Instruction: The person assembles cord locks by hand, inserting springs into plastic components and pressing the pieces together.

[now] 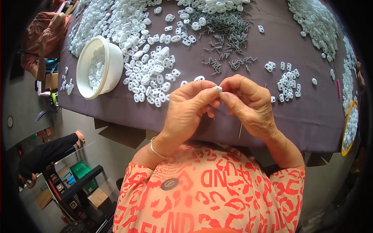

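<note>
My left hand (185, 110) and my right hand (250, 106) meet above the table's near edge, thumbs and fingertips pinched together. Between them is a small white plastic cord lock (219, 89), mostly covered by the fingers. A thin brass-coloured rod (240, 130) sticks out below my right hand; its upper end is hidden. Left of my hands lies a spread of white two-holed cord lock pieces (149, 77). Beyond the fingers are small metal springs (233, 29), heaped at the back and scattered toward me. A smaller group of white cord locks (288, 84) lies to the right.
A white tub (112, 64) of white pieces stands at the left table edge. Large heaps of white pieces (314, 23) lie at the back. A pink stick (338, 88) and a yellow-rimmed basket (344, 136) are at the right. Other people are on the left.
</note>
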### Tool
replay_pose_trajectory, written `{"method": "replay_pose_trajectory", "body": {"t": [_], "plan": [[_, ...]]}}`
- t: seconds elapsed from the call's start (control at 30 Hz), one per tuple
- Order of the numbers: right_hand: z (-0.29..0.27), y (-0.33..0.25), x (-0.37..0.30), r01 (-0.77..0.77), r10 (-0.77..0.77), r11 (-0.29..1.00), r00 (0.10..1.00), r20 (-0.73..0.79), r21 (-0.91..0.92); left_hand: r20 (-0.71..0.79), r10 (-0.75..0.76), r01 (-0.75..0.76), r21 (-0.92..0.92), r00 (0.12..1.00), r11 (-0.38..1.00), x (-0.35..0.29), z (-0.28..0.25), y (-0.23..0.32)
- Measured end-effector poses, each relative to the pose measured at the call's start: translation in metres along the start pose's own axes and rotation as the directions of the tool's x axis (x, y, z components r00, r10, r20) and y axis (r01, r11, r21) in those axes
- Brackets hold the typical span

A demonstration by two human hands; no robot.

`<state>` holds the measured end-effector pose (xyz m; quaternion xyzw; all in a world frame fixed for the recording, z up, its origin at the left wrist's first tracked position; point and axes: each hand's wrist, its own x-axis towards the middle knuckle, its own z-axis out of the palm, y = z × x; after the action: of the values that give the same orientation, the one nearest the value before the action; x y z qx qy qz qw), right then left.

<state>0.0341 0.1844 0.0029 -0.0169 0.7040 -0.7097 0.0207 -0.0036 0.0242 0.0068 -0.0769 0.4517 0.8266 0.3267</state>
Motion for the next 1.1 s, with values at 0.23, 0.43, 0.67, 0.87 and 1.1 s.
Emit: {"method": "replay_pose_trajectory", "body": {"t": [0.23,0.43,0.67,0.87,1.1], "plan": [[-0.001,-0.006,0.002,-0.088,0.100,0.990,0.989,-0.108,0.107,0.045,0.415,-0.350,0.626,0.909,0.697,0.006,-0.001,0.006],[-0.009,-0.005,0.009,-0.121,0.140,0.986,0.974,-0.178,0.110,0.583,0.512,-0.401,0.810,0.631,-0.428,0.025,-0.024,0.019],[-0.008,-0.008,0.008,-0.146,0.166,0.979,0.975,-0.145,0.140,0.586,0.470,-0.448,0.809,0.660,-0.380,0.051,-0.026,0.043],[-0.006,-0.004,0.007,-0.124,0.138,0.987,0.980,-0.141,0.106,0.630,0.390,-0.473,0.769,0.671,-0.430,0.065,-0.021,0.042],[-0.008,-0.006,0.007,-0.171,0.180,0.982,0.977,-0.114,0.084,0.179,0.331,-0.349,0.735,0.927,0.582,0.028,-0.007,0.031]]}}
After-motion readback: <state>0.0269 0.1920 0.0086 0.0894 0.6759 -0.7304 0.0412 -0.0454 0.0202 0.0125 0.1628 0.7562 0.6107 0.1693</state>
